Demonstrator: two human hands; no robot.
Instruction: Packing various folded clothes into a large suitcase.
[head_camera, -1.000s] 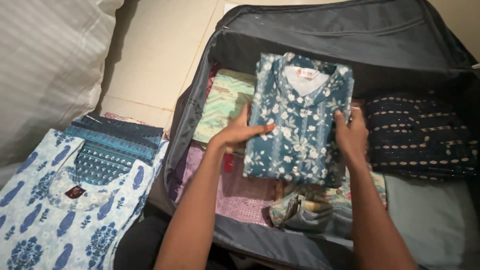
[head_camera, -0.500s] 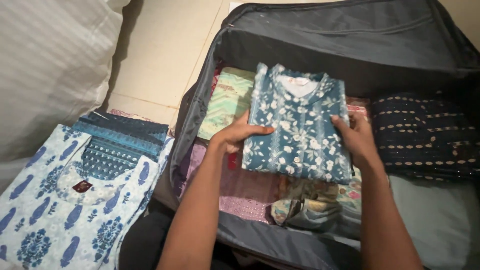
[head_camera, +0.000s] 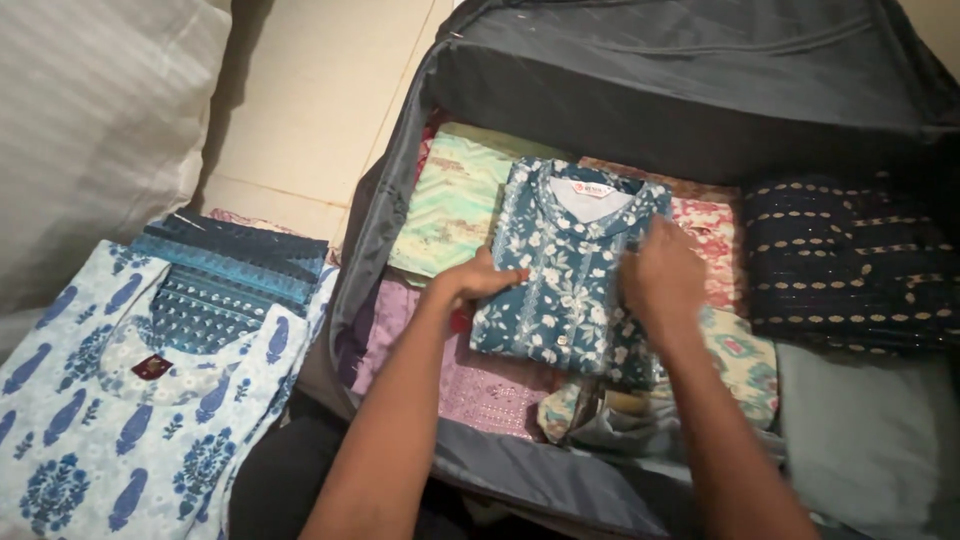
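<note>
Inside the open suitcase (head_camera: 400, 230), near its middle: a folded shirt (head_camera: 575, 270), lying on a layer of other folded clothes. Left of it, touching, a folded zigzag cloth (head_camera: 450, 205); right of it, partly beneath, a folded flowered cloth (head_camera: 705, 235); further right, by the suitcase's right wall, a folded dotted garment (head_camera: 850, 265). In front, a folded embroidered cloth (head_camera: 490, 385). Left hand (head_camera: 475, 285) at the shirt's left edge, right hand (head_camera: 662, 282) on its right edge. Left of the suitcase, outside it, a stack of folded printed garments (head_camera: 140, 400), and behind that stack, a pillow (head_camera: 90, 120).
</note>
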